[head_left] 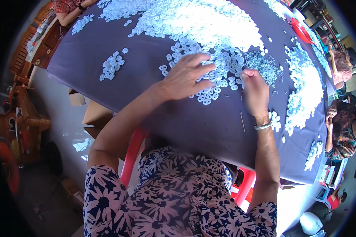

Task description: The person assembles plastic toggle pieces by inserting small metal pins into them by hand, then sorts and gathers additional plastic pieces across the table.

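Observation:
Small white oval plastic pieces with two holes lie in a loose heap before me. Over its left part reaches my left hand, fingers spread apart, with the tips close to or touching the pieces. To the right, my right hand is closed, thumb and forefinger brought together beside the heap's right edge. Motion blurs it, and whatever it may hold cannot be made out. Just beyond that hand is a pile of small thin metal-looking pieces. A thin stick-like tool rests on the cloth near my right wrist.
A dark cloth covers the table. Large bright piles of white pieces spread at the back and right; a small cluster sits left. A red tray lies far right. Other people sit around the table.

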`<state>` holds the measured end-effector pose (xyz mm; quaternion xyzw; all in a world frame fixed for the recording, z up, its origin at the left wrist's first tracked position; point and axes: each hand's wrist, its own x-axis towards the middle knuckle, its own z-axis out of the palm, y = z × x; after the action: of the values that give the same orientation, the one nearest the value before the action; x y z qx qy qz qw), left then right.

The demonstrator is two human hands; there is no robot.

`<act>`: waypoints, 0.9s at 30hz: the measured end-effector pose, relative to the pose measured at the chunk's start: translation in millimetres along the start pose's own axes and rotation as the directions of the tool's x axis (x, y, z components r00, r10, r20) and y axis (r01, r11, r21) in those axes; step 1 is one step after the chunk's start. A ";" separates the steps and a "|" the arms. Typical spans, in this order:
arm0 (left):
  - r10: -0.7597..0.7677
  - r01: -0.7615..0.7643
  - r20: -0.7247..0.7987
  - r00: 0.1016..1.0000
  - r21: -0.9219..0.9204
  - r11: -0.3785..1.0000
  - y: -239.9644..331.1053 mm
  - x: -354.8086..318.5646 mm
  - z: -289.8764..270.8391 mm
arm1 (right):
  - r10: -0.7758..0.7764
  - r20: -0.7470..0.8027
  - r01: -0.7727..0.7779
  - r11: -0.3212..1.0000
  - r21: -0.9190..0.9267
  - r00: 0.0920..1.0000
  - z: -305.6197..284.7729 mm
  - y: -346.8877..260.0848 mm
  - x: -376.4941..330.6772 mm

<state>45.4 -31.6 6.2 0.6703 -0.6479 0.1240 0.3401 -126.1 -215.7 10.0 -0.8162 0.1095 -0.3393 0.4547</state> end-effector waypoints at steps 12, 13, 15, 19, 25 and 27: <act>0.092 -0.118 0.222 0.971 0.105 0.987 22.0 -5.5 18.4 | 0.060 0.050 -0.055 0.994 -0.099 0.997 10.8 -6.8 90.0; 0.096 -0.122 0.196 0.976 0.125 0.985 18.2 -2.9 18.3 | -0.028 0.068 0.034 0.997 -0.076 0.997 19.3 0.7 99.8; 0.102 -0.126 0.160 0.982 0.149 0.981 2.7 0.3 21.6 | -0.096 0.094 0.110 0.980 -0.163 0.991 38.5 15.5 117.4; 0.039 -0.065 0.145 0.989 0.175 0.982 -17.9 0.1 13.2 | -0.203 0.241 0.307 0.773 -0.555 0.949 77.7 26.6 149.6; -0.042 0.025 0.077 0.996 0.216 0.976 -21.9 -2.0 10.6 | -0.213 0.273 0.346 0.625 -0.700 0.938 114.3 60.5 163.9; -0.066 0.047 0.080 0.995 0.219 0.975 -24.5 3.0 9.6 | -0.205 0.279 0.345 0.611 -0.712 0.938 112.7 67.5 167.9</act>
<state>66.5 -41.6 -6.3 0.7263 -0.6252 0.1549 0.2401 81.5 -260.2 -9.0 -0.9628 0.0737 -0.2587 0.0263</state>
